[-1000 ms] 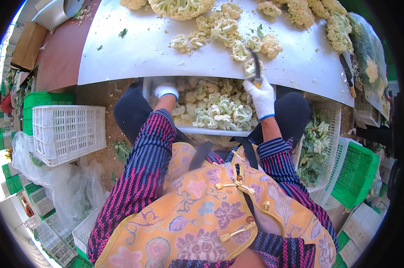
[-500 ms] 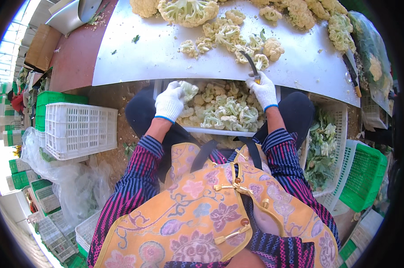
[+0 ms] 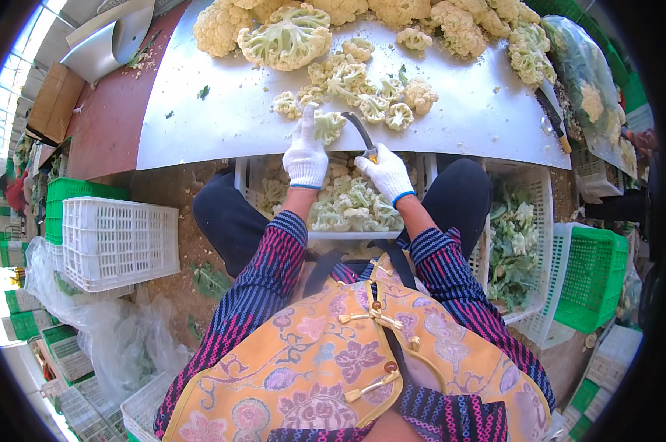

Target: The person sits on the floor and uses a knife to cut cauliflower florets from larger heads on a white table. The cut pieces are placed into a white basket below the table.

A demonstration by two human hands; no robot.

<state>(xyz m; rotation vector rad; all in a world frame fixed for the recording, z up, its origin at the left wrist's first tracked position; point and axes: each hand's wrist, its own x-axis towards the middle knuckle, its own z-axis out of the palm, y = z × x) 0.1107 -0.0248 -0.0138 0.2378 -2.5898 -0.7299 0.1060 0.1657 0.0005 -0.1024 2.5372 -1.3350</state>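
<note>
Over the near edge of the white sheet, my left hand (image 3: 306,156), in a white knit glove, holds a pale green cauliflower floret (image 3: 329,127) at its right side. Some of its fingers point forward along the floret. My right hand (image 3: 386,175), gloved too, is closed round the yellow handle of a small curved knife (image 3: 359,131). The dark blade arcs up to the left, its tip close to the floret. Below both hands, a white crate (image 3: 334,235) of cut florets (image 3: 356,206) sits between my knees. More loose florets (image 3: 348,79) lie just beyond the knife.
Whole cauliflower heads (image 3: 222,28) line the far side of the sheet. Another knife (image 3: 556,121) lies at its right edge beside a plastic bag. A crate of leaves (image 3: 513,250) stands right, near a green crate (image 3: 594,276); a white crate (image 3: 119,239) is at left.
My left hand has moved forward and right with a floret, from over the crate to the sheet's edge. My right hand has come left with the knife, nearer the left. The view has shifted slightly.
</note>
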